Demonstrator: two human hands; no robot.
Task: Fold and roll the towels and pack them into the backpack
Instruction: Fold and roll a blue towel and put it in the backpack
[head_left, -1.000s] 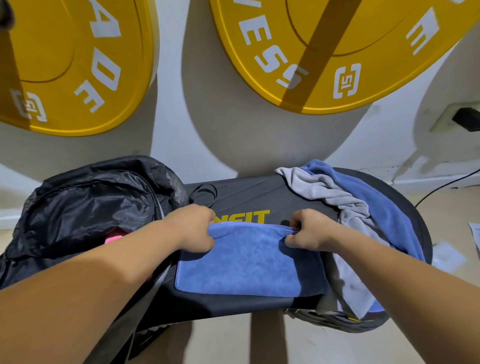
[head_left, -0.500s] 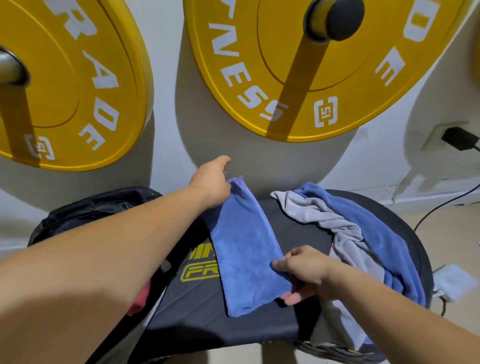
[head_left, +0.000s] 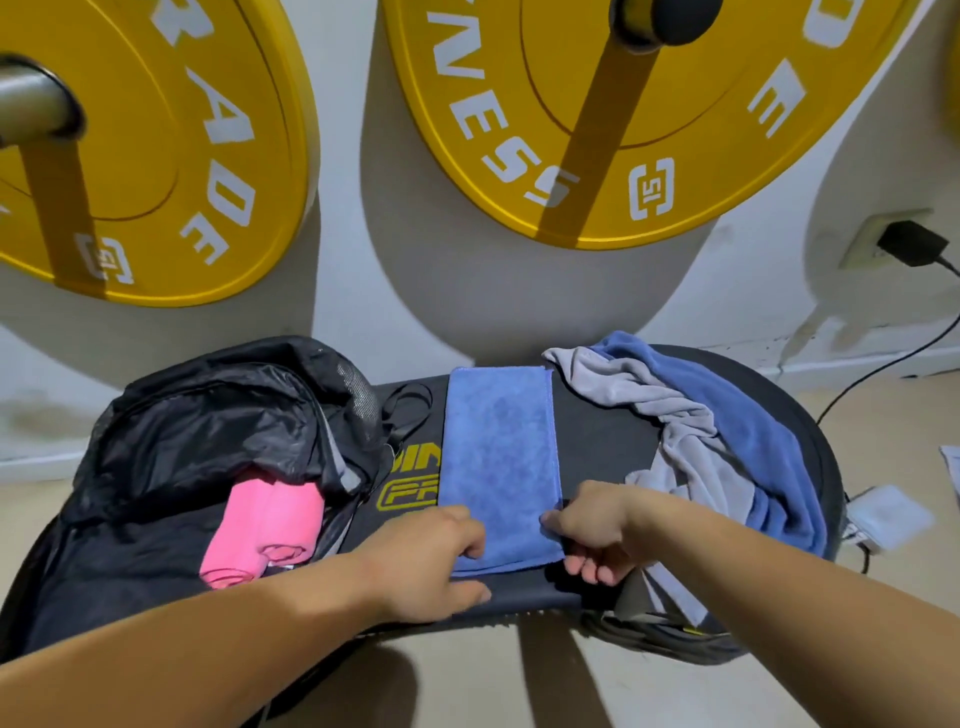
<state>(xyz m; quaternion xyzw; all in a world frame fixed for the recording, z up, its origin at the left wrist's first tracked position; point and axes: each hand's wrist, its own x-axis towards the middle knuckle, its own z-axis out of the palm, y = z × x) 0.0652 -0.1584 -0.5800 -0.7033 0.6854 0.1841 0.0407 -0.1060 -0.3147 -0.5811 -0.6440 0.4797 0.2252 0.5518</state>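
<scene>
A blue towel (head_left: 500, 457), folded into a long narrow strip, lies lengthwise on the black bench pad (head_left: 602, 441). My left hand (head_left: 431, 564) pinches its near left corner. My right hand (head_left: 592, 530) grips its near right corner. An open black backpack (head_left: 197, 426) sits at the left of the pad with two rolled pink towels (head_left: 270, 525) inside its mouth. A crumpled grey towel (head_left: 670, 431) and another blue towel (head_left: 748, 431) are heaped at the pad's right end.
Two large yellow weight plates (head_left: 613, 130) hang on bars against the white wall just behind the pad. A wall socket with a black charger (head_left: 909, 241) and cable is at far right. A white object (head_left: 888, 517) lies on the tan floor to the right.
The towel, first lying sideways, was turned and laid lengthwise on the pad. My left hand came back from the far end to the near left corner; both hands now hold the near edge.
</scene>
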